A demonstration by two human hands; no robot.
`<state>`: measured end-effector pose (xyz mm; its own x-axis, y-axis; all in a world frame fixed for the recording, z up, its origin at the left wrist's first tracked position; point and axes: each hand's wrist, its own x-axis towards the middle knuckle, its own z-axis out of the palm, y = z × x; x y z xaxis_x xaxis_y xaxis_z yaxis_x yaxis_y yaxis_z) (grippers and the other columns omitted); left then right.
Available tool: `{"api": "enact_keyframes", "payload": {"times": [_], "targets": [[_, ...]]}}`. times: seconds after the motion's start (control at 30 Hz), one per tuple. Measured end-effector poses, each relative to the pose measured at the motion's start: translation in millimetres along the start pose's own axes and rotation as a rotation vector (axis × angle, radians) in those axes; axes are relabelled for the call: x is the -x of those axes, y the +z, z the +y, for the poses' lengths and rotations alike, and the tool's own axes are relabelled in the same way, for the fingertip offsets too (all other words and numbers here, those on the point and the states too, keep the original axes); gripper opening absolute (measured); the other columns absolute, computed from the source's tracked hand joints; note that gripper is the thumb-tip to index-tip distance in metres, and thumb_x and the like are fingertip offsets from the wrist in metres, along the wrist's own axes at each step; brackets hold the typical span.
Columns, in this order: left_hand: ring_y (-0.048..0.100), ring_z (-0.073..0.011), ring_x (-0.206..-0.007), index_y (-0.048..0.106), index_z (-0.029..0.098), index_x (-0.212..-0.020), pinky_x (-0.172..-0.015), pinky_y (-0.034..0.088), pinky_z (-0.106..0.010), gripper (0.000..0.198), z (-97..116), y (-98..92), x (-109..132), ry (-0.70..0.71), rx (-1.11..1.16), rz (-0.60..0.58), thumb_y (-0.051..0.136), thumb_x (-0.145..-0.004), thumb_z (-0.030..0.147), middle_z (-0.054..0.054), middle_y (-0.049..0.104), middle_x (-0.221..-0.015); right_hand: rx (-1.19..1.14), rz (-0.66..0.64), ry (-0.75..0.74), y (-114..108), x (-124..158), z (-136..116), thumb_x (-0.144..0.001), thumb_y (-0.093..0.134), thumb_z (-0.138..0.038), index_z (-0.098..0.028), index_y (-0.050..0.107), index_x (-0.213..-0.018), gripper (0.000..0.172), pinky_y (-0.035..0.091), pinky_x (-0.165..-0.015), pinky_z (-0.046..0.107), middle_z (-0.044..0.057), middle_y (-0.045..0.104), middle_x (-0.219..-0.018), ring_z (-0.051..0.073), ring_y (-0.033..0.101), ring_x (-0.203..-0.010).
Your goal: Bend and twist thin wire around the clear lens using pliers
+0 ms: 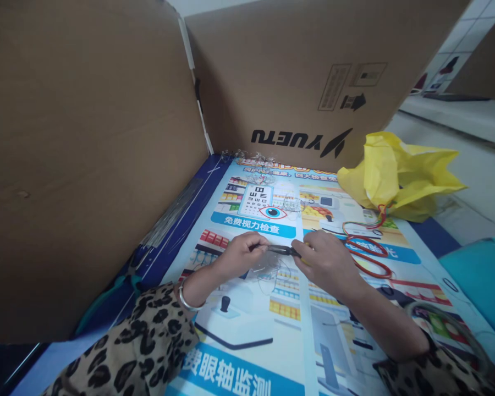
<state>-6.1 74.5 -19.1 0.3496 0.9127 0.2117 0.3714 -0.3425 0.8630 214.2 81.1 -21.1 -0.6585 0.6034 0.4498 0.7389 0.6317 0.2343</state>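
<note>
A pair of dark-jawed pliers point(281, 250) with a bit of yellow at the grip lies in my right hand point(325, 264), which is closed around the handles. The jaws point left, right up to the fingertips of my left hand point(241, 254). That hand is pinched shut at the plier tips, and what sits between the fingers is too small to make out. Loops of thin silvery wire point(269, 270) show just below the jaws. Farther back on the printed poster point(286, 330) lie more wire tangles point(293, 203).
Tall cardboard walls point(272, 71) enclose the left and back. Red loops like scissor handles point(371, 269) and coloured cords lie right, before a yellow bag point(383, 170). Straight wires point(173, 212) and a teal-handled tool point(115, 289) lie left. A teal object point(478, 280) is far right.
</note>
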Motion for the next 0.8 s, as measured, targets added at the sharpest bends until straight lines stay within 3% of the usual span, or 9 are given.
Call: {"api": "enact_keyframes", "payload": {"times": [0.3,0.6,0.8], "targets": [[0.050,-0.0114,-0.070,0.058,0.015,-0.071,-0.068,0.039,-0.023,0.012,-1.7,0.2,-0.2,0.009,0.017,-0.002,0.048,-0.078,0.015,0.001,0.055,-0.070,0.003,-0.008,0.012,0.0,1.0,-1.9,-0.084,0.047,-0.025,-0.019,0.063,-0.081,0.018,0.031,-0.066,0.030,0.005,0.054,-0.071,0.018,0.046,-0.072],[0.049,-0.0110,-0.069,0.059,0.015,-0.073,-0.067,0.038,-0.022,0.012,-2.6,-0.2,-0.3,-0.014,0.025,-0.007,0.048,-0.078,0.014,0.001,0.053,-0.070,0.009,0.080,0.033,-0.6,1.5,-4.8,-0.082,0.051,-0.025,-0.020,0.063,-0.073,0.016,0.030,-0.062,0.027,0.002,0.053,-0.065,0.015,0.048,-0.068],[0.048,-0.0109,-0.069,0.058,0.015,-0.073,-0.067,0.037,-0.022,0.011,-0.2,0.0,0.1,-0.041,0.040,-0.008,0.048,-0.079,0.014,0.001,0.052,-0.070,-0.054,0.082,0.054,2.9,3.8,-5.0,-0.080,0.054,-0.028,-0.021,0.065,-0.079,0.013,0.032,-0.059,0.025,0.002,0.058,-0.068,0.014,0.053,-0.068]]}}
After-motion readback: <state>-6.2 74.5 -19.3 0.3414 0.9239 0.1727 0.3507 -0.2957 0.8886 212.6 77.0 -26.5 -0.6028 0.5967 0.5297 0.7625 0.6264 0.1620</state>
